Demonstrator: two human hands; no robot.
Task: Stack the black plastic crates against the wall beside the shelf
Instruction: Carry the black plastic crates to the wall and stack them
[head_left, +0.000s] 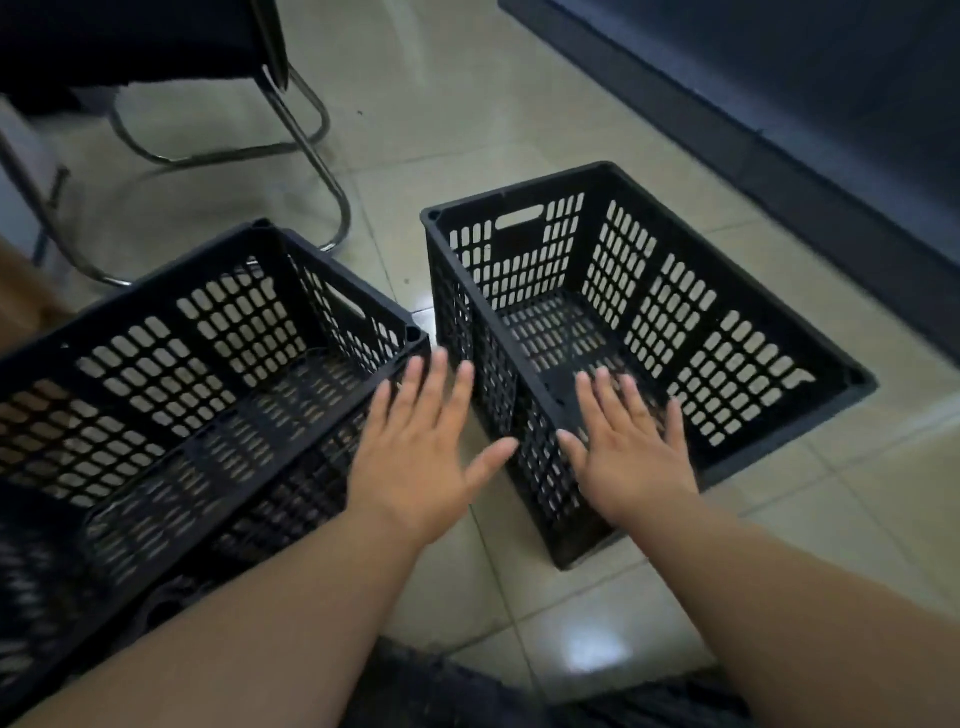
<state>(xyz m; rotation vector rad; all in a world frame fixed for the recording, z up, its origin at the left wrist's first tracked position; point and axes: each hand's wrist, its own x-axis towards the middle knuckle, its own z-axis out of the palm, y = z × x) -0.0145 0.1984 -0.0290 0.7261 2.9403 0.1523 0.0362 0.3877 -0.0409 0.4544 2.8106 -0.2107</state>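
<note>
While two black plastic crates sit open-topped on a pale tiled floor (467, 104), a person's bare hands hover over them. The right crate (519, 188) rests flat on the tiles, near a dark wall (779, 104) that runs along the upper right. The left crate (130, 301) stands just beside it, with a narrow gap between them. The left hand (415, 452) is above that gap at the left crate's corner, with its fingers straight, spread and gripping nothing. The right hand (628, 452) is above the right crate's near corner, likewise flat and spread. A chrome-framed chair (311, 150) stands beyond the left crate.
</note>
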